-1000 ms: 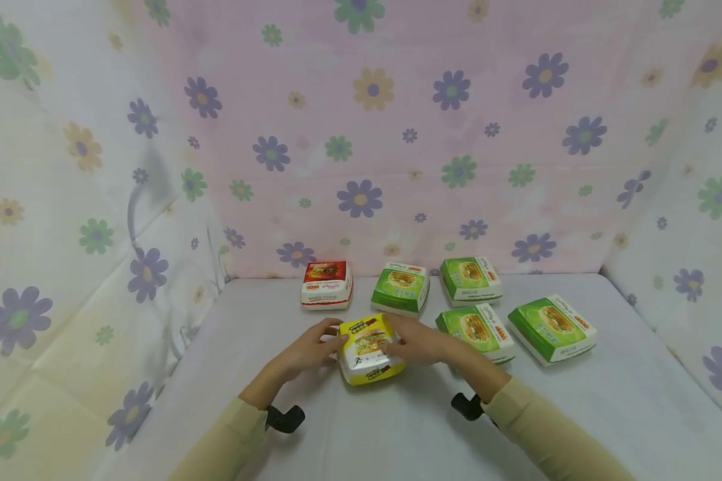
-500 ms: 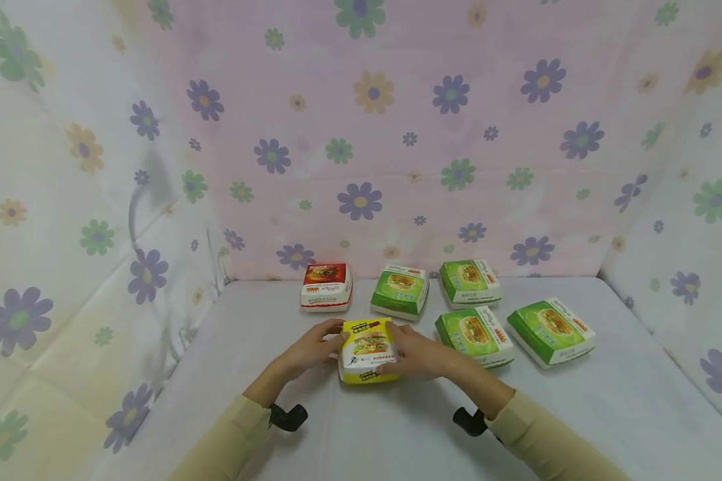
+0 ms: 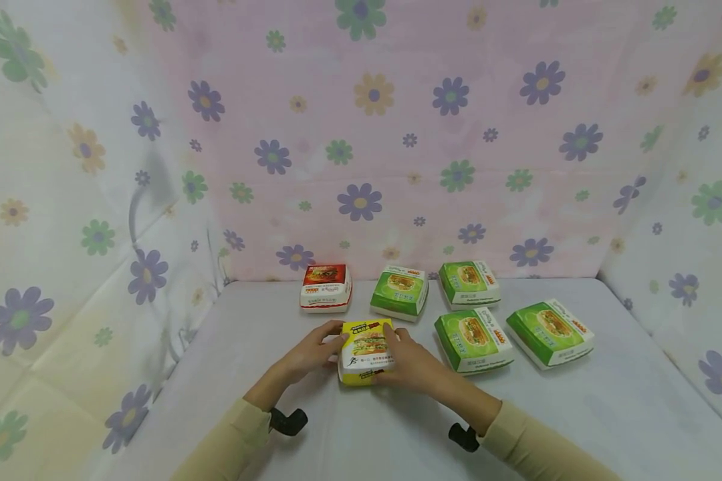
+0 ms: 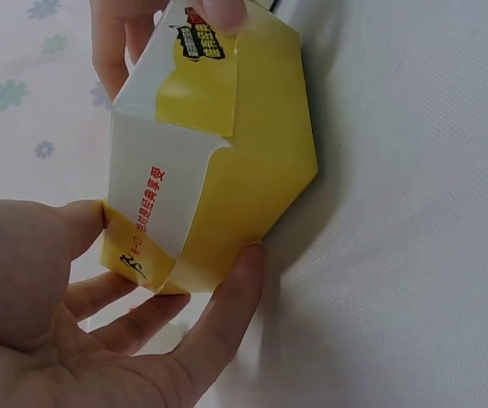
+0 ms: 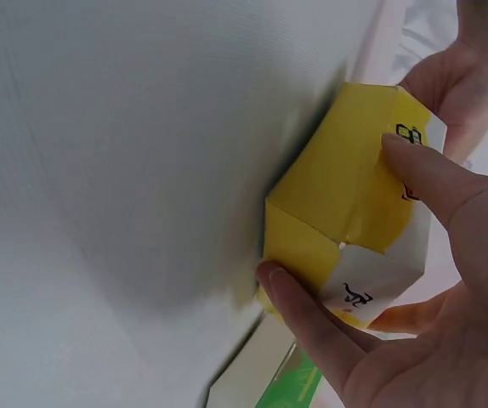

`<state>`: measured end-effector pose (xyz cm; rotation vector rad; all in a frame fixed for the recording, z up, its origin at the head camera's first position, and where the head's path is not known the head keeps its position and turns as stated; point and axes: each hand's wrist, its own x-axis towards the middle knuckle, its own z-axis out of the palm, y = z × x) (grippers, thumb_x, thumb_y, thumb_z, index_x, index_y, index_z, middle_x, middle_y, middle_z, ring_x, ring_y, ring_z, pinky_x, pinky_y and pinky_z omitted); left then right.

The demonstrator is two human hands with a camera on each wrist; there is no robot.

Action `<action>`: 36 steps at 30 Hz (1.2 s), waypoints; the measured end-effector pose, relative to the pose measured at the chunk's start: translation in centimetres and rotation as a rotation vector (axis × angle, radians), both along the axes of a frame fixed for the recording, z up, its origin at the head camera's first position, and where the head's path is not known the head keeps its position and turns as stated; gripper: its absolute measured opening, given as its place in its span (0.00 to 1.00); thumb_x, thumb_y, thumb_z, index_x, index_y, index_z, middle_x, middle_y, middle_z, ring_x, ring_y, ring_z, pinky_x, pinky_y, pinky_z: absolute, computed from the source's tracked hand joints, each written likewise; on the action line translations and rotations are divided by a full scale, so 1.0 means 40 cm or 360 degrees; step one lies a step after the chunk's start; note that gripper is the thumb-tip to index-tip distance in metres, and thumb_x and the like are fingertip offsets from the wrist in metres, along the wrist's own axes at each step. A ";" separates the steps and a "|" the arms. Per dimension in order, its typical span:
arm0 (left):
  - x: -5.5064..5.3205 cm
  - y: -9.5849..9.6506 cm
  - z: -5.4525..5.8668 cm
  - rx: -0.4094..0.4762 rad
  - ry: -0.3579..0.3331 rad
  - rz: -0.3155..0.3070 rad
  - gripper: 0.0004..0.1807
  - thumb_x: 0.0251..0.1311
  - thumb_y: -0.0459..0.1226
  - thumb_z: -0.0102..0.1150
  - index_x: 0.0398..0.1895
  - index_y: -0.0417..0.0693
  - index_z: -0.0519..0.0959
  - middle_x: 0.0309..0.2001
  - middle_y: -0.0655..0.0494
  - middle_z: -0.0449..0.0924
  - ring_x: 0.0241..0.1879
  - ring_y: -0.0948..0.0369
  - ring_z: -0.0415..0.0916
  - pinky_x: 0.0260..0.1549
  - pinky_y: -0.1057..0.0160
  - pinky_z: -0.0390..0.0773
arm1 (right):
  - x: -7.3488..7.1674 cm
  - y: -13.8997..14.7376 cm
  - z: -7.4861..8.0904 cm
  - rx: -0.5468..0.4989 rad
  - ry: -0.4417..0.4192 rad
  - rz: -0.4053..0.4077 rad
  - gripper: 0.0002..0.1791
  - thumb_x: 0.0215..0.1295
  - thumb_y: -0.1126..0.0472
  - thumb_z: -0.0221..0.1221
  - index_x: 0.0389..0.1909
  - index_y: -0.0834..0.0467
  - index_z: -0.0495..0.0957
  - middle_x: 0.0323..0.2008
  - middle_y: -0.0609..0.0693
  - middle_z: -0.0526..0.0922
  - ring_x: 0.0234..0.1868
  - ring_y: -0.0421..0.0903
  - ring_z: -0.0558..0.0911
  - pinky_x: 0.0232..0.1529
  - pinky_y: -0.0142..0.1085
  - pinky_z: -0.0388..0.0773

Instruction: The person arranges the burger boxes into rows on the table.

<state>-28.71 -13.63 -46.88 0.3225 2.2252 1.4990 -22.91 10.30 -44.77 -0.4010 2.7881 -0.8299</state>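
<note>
4 green boxes (image 3: 399, 292), 1 red box (image 3: 326, 287), 1 yellow box (image 3: 364, 354) on white tbl (image 3: 361, 441). Yellow one: white panel, burger pic on top; sits nearest the person, btwn L hand (image 3: 311, 352) & R hand (image 3: 414, 362), both gripping it, fingers part-curled.

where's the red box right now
In the head view, the red box sits left of centre at the back of the table, with a green box on its right and the yellow box in front, slightly right.

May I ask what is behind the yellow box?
Behind the yellow box are a red-topped box and the leftmost green box; anything low against its far side is hidden.
</note>
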 end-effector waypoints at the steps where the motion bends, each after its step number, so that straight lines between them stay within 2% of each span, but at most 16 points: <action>1: 0.001 0.000 -0.001 0.0007 -0.0001 0.0002 0.30 0.78 0.48 0.51 0.76 0.46 0.64 0.75 0.41 0.62 0.60 0.47 0.77 0.50 0.50 0.84 | 0.000 -0.002 -0.002 0.0011 0.0019 -0.0002 0.59 0.57 0.45 0.75 0.79 0.65 0.52 0.71 0.69 0.63 0.63 0.61 0.76 0.61 0.55 0.76; 8: 0.010 -0.008 -0.002 0.0018 -0.0001 0.0014 0.30 0.78 0.49 0.50 0.77 0.47 0.62 0.75 0.41 0.61 0.57 0.48 0.78 0.50 0.49 0.84 | 0.002 -0.015 0.000 0.0024 0.0064 -0.0013 0.58 0.56 0.47 0.76 0.78 0.66 0.54 0.68 0.69 0.67 0.59 0.61 0.78 0.58 0.55 0.78; 13: 0.014 -0.026 0.014 0.0009 0.0021 0.0006 0.32 0.78 0.49 0.50 0.78 0.45 0.61 0.75 0.40 0.60 0.55 0.49 0.79 0.49 0.50 0.84 | 0.005 -0.031 0.013 0.0014 0.0079 -0.0018 0.58 0.56 0.47 0.76 0.79 0.64 0.54 0.69 0.69 0.66 0.60 0.62 0.78 0.59 0.55 0.77; 19: 0.004 -0.066 0.030 0.0015 0.0054 -0.0039 0.34 0.78 0.50 0.50 0.78 0.43 0.59 0.76 0.37 0.58 0.54 0.49 0.79 0.48 0.50 0.85 | 0.000 -0.061 0.025 0.0003 0.0097 -0.0021 0.57 0.57 0.47 0.76 0.79 0.63 0.55 0.70 0.67 0.66 0.60 0.60 0.78 0.58 0.54 0.78; 28: -0.003 -0.140 0.032 0.0003 0.0054 -0.0123 0.35 0.79 0.49 0.48 0.80 0.40 0.55 0.78 0.36 0.54 0.56 0.50 0.78 0.50 0.51 0.84 | -0.008 -0.125 0.012 0.0067 0.0136 -0.0003 0.56 0.56 0.46 0.76 0.78 0.62 0.57 0.68 0.65 0.69 0.55 0.58 0.80 0.55 0.51 0.80; 32: -0.014 -0.169 0.038 0.0009 0.0065 -0.0131 0.34 0.80 0.48 0.47 0.81 0.43 0.54 0.78 0.37 0.54 0.57 0.49 0.78 0.51 0.50 0.84 | -0.015 -0.149 0.011 0.0100 0.0195 -0.0001 0.56 0.58 0.45 0.75 0.78 0.64 0.55 0.69 0.64 0.68 0.57 0.57 0.80 0.56 0.49 0.81; 36: -0.018 -0.189 0.044 0.0012 0.0080 -0.0132 0.33 0.80 0.48 0.47 0.80 0.44 0.54 0.77 0.37 0.55 0.57 0.48 0.77 0.52 0.49 0.83 | -0.021 -0.167 0.012 0.0062 0.0209 -0.0013 0.58 0.58 0.46 0.75 0.78 0.69 0.54 0.71 0.65 0.66 0.61 0.58 0.79 0.59 0.50 0.79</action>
